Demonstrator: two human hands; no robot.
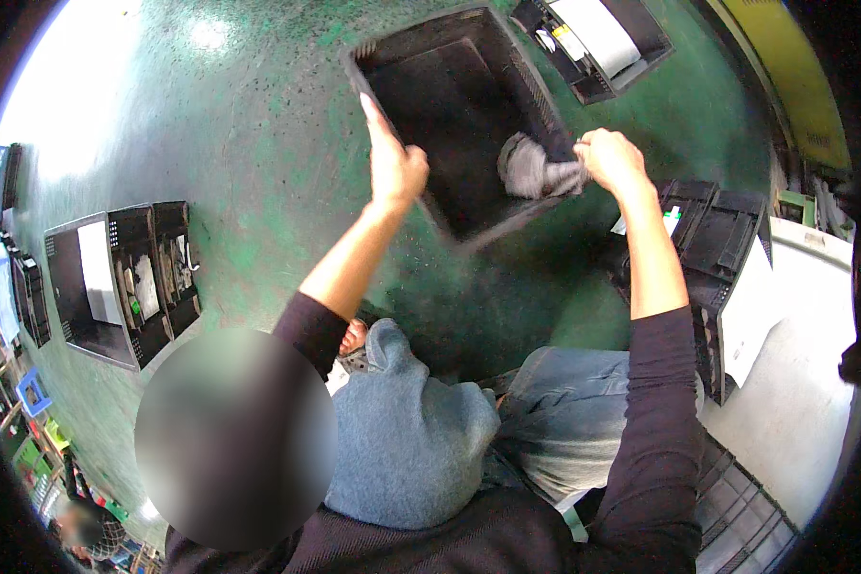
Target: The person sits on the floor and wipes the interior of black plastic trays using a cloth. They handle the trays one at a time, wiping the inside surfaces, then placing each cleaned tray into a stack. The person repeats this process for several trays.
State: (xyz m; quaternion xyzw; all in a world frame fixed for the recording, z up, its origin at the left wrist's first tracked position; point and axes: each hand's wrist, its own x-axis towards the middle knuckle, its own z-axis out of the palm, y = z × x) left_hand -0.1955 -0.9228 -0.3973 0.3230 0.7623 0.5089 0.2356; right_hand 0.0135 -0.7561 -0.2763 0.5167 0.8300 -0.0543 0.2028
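Observation:
A black plastic crate (450, 91) is held up off the floor, tilted so that its inside faces me. My left hand (393, 170) grips its left wall, with part of the fingers hidden by the crate. At the crate's right rim my right hand (610, 161) is closed on a grey rag (538, 170). The rag hangs bunched against the inside near the lower right corner and is slightly blurred. Whether the right fingers also touch the rim, I cannot tell. Nothing else shows inside the crate.
On the green floor (277, 124) at left stands a divided black crate (126, 230) with parts inside. Another black crate (652, 36) holds a white sheet at far right. Stacked black crates (727, 225) stand beside my right arm, near a white surface (794, 354). A person (91, 521) is at far lower left.

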